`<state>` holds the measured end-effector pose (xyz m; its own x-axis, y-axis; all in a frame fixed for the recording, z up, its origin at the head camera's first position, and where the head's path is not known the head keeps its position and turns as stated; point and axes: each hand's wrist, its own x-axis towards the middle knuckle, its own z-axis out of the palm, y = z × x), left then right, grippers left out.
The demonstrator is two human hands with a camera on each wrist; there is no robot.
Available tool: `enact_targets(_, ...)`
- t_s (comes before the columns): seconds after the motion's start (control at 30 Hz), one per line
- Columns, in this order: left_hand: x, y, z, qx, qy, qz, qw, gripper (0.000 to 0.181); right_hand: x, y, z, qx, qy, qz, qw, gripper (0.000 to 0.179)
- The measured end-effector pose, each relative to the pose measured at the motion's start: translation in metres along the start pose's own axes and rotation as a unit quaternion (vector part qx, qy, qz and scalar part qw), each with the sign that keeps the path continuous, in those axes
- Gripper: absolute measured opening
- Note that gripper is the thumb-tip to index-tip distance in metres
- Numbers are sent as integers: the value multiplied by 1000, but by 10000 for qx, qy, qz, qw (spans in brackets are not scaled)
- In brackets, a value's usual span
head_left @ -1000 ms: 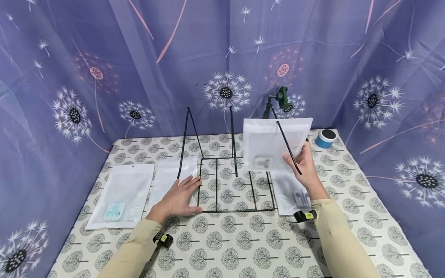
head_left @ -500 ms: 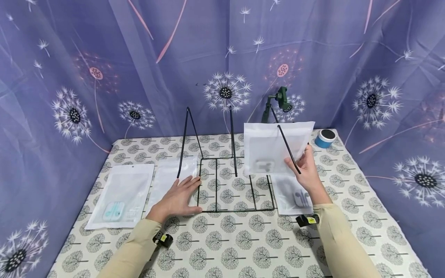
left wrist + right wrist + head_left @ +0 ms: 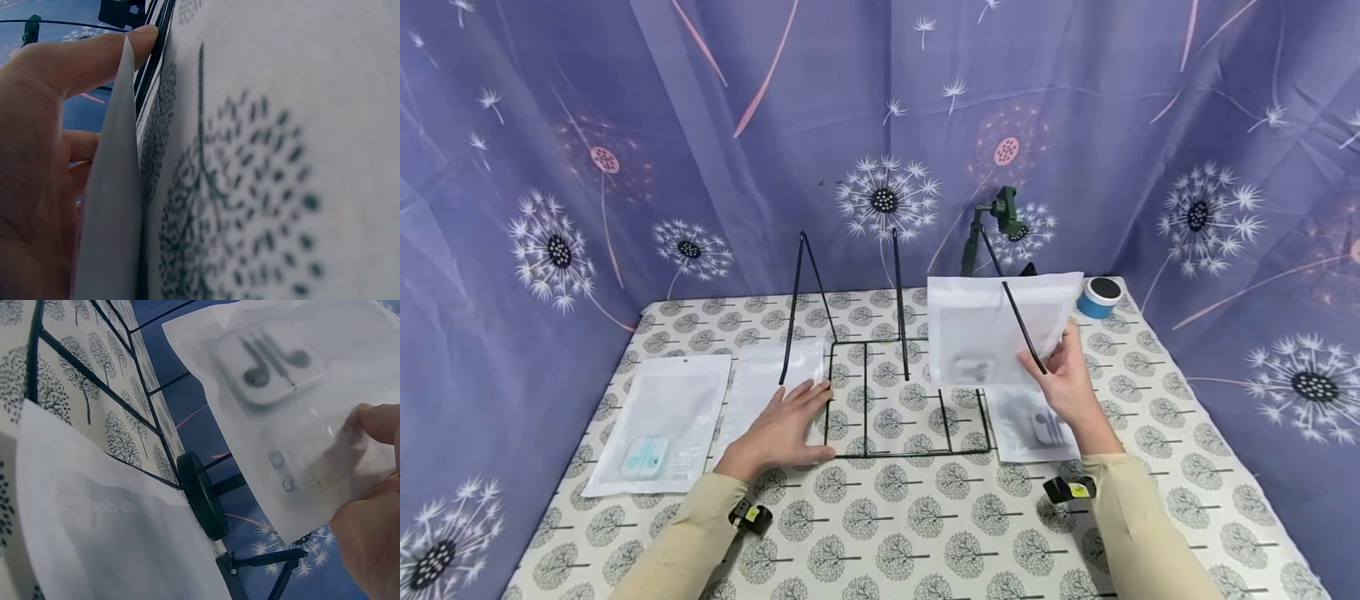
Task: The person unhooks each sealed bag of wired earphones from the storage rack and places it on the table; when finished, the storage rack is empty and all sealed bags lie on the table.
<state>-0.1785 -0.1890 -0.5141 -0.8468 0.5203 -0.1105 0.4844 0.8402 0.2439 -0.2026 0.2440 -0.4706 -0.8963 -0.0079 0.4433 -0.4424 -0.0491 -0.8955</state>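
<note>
My right hand (image 3: 1067, 385) pinches a white zip bag (image 3: 970, 325) by its right edge. The right rod (image 3: 1022, 325) of the black wire rack (image 3: 908, 454) passes through the bag near its top edge. White earphones in a case (image 3: 272, 359) show through the bag in the right wrist view. My left hand (image 3: 784, 427) lies with its fingers straight at the rack's left base, over a second flat white bag (image 3: 782, 367). In the left wrist view, the thumb (image 3: 94, 62) touches a black wire beside the edge of that bag.
A bag with a mint-green earphone case (image 3: 673, 400) lies at the far left. Another bag with earphones (image 3: 1018, 437) lies right of the rack. A blue round tin (image 3: 1097, 298) and a dark green holder (image 3: 1003, 210) stand at the back, before a purple curtain (image 3: 737, 167).
My right hand and the held bag have moved toward me and lower, and the bag has slid along the right rod toward its near end. My left hand stays in place.
</note>
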Motion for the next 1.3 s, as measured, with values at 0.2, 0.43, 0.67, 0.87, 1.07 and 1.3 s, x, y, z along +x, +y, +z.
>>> enact_targets(0.2, 0, -1, 2, 22, 3, -8, 10000, 101, -6, -2, -1, -58, -82, -48, 9999, 57)
enact_targets(0.43, 0, 1, -1, 18, -5, -16, 10000, 101, -12, -5, -3, 7, -193, -156, 9997, 57)
enact_targets(0.67, 0, 1, 0, 31, 2, -12, 10000, 100, -18, -10, -8, -150, -282, -151, 9994, 52)
enact_targets(0.87, 0, 1, 0, 44, 22, -13, 10000, 101, -24, -13, -10, -161, -322, -178, 9992, 49)
enact_targets(1.07, 0, -1, 2, 95, 7, -13, 10000, 101, -31, -16, -11, -138, -282, -170, 9994, 43)
enact_targets(1.3, 1, -2, 3, 105, 16, -8, 9999, 102, -40, -21, -11, -25, -208, -114, 9997, 41)
